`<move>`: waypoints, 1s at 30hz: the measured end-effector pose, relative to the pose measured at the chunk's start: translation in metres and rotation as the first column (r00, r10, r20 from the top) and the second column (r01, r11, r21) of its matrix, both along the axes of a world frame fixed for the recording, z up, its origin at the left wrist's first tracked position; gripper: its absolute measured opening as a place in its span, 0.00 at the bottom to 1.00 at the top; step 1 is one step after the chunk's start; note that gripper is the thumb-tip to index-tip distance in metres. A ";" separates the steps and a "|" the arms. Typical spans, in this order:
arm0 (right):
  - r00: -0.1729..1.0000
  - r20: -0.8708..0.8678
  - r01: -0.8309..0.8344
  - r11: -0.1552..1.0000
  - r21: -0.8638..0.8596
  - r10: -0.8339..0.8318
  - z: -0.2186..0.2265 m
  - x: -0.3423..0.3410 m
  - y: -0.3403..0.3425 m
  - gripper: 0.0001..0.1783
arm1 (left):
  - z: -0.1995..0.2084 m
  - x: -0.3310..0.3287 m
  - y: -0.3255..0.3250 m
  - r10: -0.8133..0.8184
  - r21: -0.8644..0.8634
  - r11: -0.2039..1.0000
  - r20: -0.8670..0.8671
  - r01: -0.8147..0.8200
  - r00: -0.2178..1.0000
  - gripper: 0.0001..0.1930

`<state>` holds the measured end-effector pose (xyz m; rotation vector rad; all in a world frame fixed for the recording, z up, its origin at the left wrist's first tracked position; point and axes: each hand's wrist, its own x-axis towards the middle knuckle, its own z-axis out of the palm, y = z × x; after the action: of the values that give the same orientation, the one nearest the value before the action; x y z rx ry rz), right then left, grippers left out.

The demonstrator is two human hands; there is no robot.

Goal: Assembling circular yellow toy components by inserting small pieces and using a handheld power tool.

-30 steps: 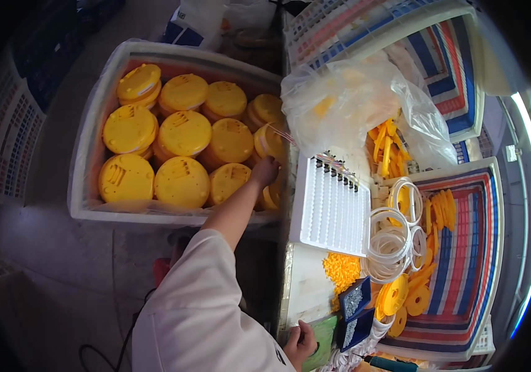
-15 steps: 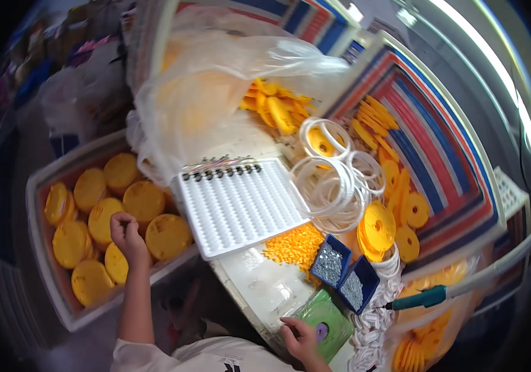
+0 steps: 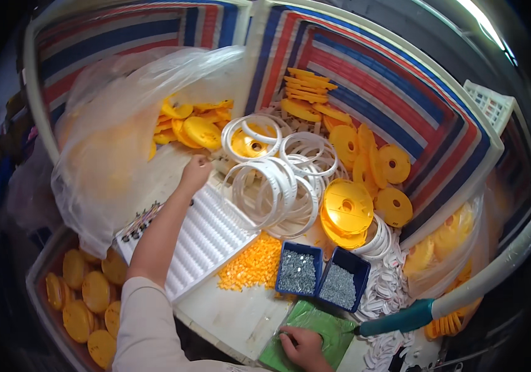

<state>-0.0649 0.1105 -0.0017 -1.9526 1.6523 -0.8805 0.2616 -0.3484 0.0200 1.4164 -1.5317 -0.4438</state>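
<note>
My left hand (image 3: 196, 172) is stretched far forward over the table, between a heap of yellow discs (image 3: 202, 132) and a loose pile of white rings (image 3: 265, 186). Its fingers are curled in, and nothing shows in them. Below that forearm lies a white ridged tray (image 3: 206, 229), with a row of small black pieces (image 3: 130, 234) along its left edge. Close to my body, my right hand (image 3: 302, 348) rests on a green block (image 3: 278, 344) with its fingers loosely apart. The tip of a teal-handled screwdriver (image 3: 395, 319) points at the block's right side.
Two blue bins (image 3: 342, 279) of small metal parts stand beside a heap of small orange pieces (image 3: 250, 263). White curved pieces (image 3: 389, 288) and stacked yellow discs (image 3: 347, 206) lie to the right. A crate (image 3: 45, 297) of yellow round cases sits at left; striped panels (image 3: 364, 74) rise behind.
My left hand has gone from above the crate to the far part of the table. My right hand has moved onto the green block. The view has swung right.
</note>
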 end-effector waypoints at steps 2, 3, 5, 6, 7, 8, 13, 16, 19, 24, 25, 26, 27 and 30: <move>1.000 0.018 0.011 1.000 -0.019 -0.011 0.008 0.003 -0.002 0.11 | -0.003 -0.003 -0.045 0.124 0.279 0.960 -0.412 -0.004 0.903 0.25; 0.999 0.022 0.036 0.999 -0.025 -0.036 0.011 0.005 -0.003 0.11 | -0.005 -0.010 -0.058 0.099 0.273 0.962 -0.409 0.018 0.907 0.25; 0.996 0.017 0.088 0.996 -0.027 -0.088 0.017 0.006 -0.002 0.11 | -0.004 -0.029 -0.076 0.172 0.320 0.945 -0.656 0.064 0.734 0.28; 0.995 0.055 0.084 0.996 0.035 -0.086 0.019 0.006 -0.001 0.10 | -0.006 -0.027 -0.089 0.155 0.312 0.947 -0.652 0.077 0.743 0.28; 0.994 0.068 0.079 0.997 0.025 -0.081 0.016 0.007 0.000 0.10 | -0.013 -0.006 -0.100 0.147 0.273 0.959 -0.714 0.079 0.685 0.29; 0.995 0.080 0.051 0.999 0.011 -0.052 0.011 0.008 0.001 0.10 | -0.017 0.013 -0.111 0.135 0.234 0.969 -0.772 0.080 0.621 0.30; 0.994 0.091 0.062 0.997 0.042 -0.065 0.016 0.008 0.007 0.09 | 0.005 -0.002 -0.122 0.012 0.122 0.989 -0.645 0.088 0.764 0.30; 0.990 0.121 0.063 0.996 0.069 -0.071 0.019 0.006 0.008 0.09 | 0.018 0.019 -0.122 0.080 0.225 0.974 -0.451 0.027 0.889 0.29; 0.995 0.098 0.014 0.999 -0.042 -0.010 0.013 0.005 -0.004 0.09 | -0.004 0.037 -0.138 0.316 0.310 0.921 -0.232 -0.238 0.920 0.27; 0.994 0.057 0.090 0.996 -0.029 -0.088 0.015 0.003 0.001 0.09 | -0.022 -0.026 -0.129 0.196 0.357 0.926 -0.729 0.120 0.656 0.23; 0.996 0.069 0.054 0.998 -0.012 -0.053 0.012 0.005 0.001 0.09 | -0.020 0.004 -0.138 0.191 0.330 0.938 -0.753 0.109 0.629 0.22; 0.996 0.073 0.041 0.999 0.015 -0.042 0.009 0.004 0.001 0.09 | -0.016 0.008 -0.143 0.177 0.310 0.943 -0.780 0.124 0.601 0.21; 0.996 0.075 0.037 0.999 0.004 -0.037 0.008 0.003 0.001 0.09 | -0.014 0.012 -0.147 0.171 0.300 0.947 -0.780 0.120 0.601 0.21; 0.995 0.080 0.059 0.998 -0.004 -0.058 0.005 0.005 0.004 0.09 | 0.011 -0.022 -0.141 -0.003 0.058 0.997 -0.678 0.058 0.735 0.21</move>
<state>-0.0595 0.1143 0.0031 -1.8565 1.6699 -0.9746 0.2399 -0.4892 0.0308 1.0946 -0.9344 -0.9357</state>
